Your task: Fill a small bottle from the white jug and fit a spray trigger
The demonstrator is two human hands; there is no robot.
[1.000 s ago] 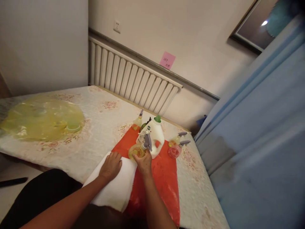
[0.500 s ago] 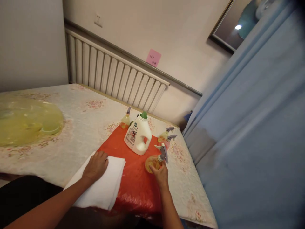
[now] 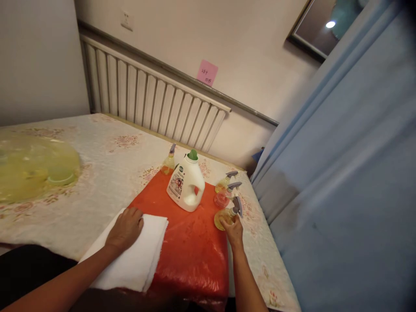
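A small round spray bottle of yellow liquid with a grey trigger head [image 3: 227, 215] is gripped by the right hand [image 3: 234, 229], whose fingers are closed about its lower body at the right edge of the glossy red plastic sheet [image 3: 188, 251]. The bottle is held just near of two other small trigger bottles, one pinkish [image 3: 223, 197] and one yellowish [image 3: 224, 182], which are stood close together at the far right corner of the sheet. The left hand [image 3: 125, 229] is laid flat, palm down and fingers spread, on the folded white towel [image 3: 136, 260] at the near left of the sheet; nothing is clasped by it. A white detergent jug with a green cap and a printed label [image 3: 186, 184] is stood upright in the middle of the sheet, and a fourth small yellow spray bottle [image 3: 169, 162] is seen beyond it at the far left corner. The whole is spread over a pale floral quilted cover [image 3: 107, 169]. By the look of things, the grouping of the small bottles on the right side seems well advanced, with the held bottle not yet let go and the far left bottle apart from the rest; the towel appears unused so far.
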